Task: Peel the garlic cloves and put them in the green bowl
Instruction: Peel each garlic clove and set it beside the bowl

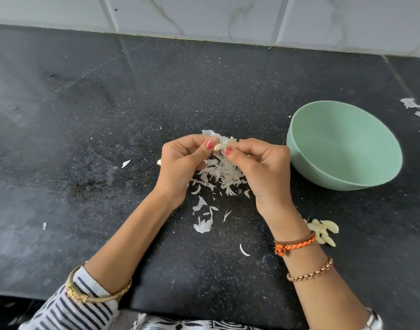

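Both hands' grip, left hand (180, 163) and right hand (259, 167), pinches one garlic clove (220, 146) between them.

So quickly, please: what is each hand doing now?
Left hand: pinches the garlic clove at one end.
Right hand: pinches the same clove at its other end.
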Action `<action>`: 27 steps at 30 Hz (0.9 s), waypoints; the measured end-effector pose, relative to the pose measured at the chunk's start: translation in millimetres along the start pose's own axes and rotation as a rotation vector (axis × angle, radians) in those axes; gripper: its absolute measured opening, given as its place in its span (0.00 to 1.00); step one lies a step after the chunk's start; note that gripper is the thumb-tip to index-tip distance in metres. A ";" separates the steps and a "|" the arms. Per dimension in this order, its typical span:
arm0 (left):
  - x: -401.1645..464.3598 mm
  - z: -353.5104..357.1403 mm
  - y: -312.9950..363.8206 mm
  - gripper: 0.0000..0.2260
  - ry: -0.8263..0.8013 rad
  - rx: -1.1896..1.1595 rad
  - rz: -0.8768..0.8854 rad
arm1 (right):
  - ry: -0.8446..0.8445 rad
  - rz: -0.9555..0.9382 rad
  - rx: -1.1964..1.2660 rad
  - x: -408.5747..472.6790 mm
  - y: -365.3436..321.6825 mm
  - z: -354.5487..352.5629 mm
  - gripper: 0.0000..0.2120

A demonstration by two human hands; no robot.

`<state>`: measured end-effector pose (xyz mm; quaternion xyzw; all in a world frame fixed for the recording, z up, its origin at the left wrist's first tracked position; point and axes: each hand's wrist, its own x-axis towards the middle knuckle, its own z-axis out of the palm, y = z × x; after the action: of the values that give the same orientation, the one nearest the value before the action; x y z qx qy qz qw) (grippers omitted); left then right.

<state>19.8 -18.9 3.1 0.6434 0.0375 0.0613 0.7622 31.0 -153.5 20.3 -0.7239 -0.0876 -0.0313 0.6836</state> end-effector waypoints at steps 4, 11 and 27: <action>2.5 -6.0 -2.7 0.15 0.079 0.173 0.141 | 0.150 -0.089 -0.175 1.5 7.5 0.8 0.04; -3.6 1.4 -1.7 0.04 0.058 0.266 0.225 | 0.157 -0.172 -0.394 0.3 8.3 1.8 0.08; -2.0 3.8 4.3 0.07 -0.006 -0.019 0.017 | -0.062 0.206 0.227 0.6 -8.0 -2.2 0.07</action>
<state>18.1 -22.2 8.0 0.6368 0.0292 0.0663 0.7677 30.3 -155.3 28.4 -0.6478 -0.0369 0.0712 0.7575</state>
